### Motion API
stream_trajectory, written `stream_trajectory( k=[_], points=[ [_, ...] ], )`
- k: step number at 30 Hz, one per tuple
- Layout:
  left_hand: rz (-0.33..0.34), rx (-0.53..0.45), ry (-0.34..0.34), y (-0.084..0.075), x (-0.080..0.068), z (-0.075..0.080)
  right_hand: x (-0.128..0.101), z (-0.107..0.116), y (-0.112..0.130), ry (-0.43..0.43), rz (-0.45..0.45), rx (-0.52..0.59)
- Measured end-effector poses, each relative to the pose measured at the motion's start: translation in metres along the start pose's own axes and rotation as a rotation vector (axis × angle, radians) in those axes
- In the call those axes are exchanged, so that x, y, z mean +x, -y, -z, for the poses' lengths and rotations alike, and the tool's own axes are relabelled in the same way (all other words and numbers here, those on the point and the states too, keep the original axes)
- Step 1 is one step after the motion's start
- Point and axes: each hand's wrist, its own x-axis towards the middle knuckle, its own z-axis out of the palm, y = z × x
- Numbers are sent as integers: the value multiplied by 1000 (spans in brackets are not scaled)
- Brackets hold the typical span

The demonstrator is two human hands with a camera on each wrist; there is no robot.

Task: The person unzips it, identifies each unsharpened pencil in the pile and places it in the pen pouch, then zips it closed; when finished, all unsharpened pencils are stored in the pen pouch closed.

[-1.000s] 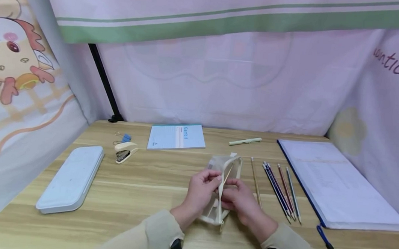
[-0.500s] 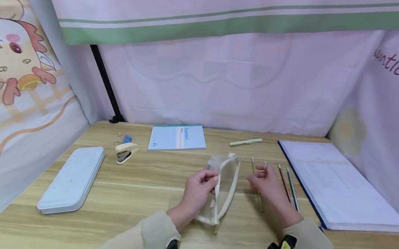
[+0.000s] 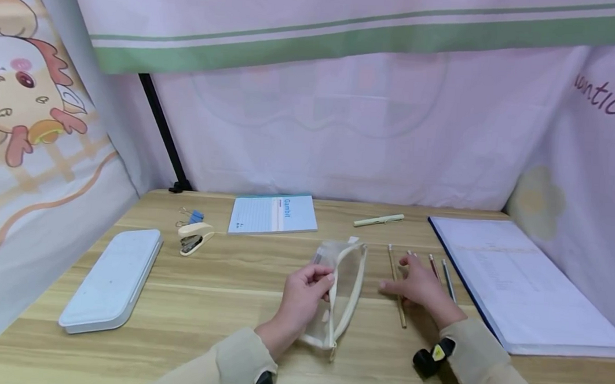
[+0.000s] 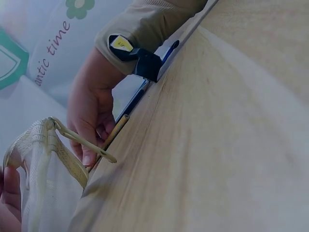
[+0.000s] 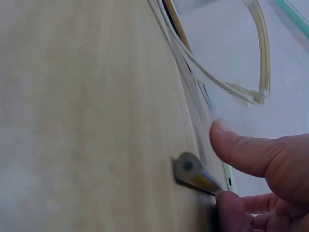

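My left hand (image 3: pixel 304 293) pinches one side of the mouth of a see-through mesh zip pouch (image 3: pixel 356 293), which gapes towards the right. Its zip pull (image 4: pixel 84 141) hangs off the end in the left wrist view. To the right, my right hand (image 3: pixel 421 286) is low over a row of pencils, thumb spread away from the fingers. A gold pencil (image 3: pixel 402 314) lies beneath the thumb, and its end shows close by in the right wrist view. Dark pencils are mostly hidden under this hand. Past it lie a red pencil (image 3: pixel 433 265) and a blue-green pencil (image 3: pixel 448 280).
A white case (image 3: pixel 112 280) lies at left, near a cream stapler (image 3: pixel 194 237) and blue binder clip (image 3: pixel 196 216). Behind are a light blue notebook (image 3: pixel 273 214) and pale green pen (image 3: pixel 379 220). A blue-edged folder (image 3: pixel 527 285) with white sheets occupies the right.
My right hand has left the pouch's mouth and moved right to the pencils, its thumb now spread. My left hand keeps its pinch, and the pouch gapes wider.
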Motion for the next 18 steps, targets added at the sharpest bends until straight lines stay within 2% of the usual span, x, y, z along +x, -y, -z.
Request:
stream_trajectory(
  k=[5,14,18],
  points=[
    [1,-9,2,2,0,0,8,2,-2,73,-48,17],
    [15,-1,3,3,0,0,13,13,-3,152,-36,47],
    [10,-3,4,4,1,1,14,14,-2,157,-44,57]
  ],
)
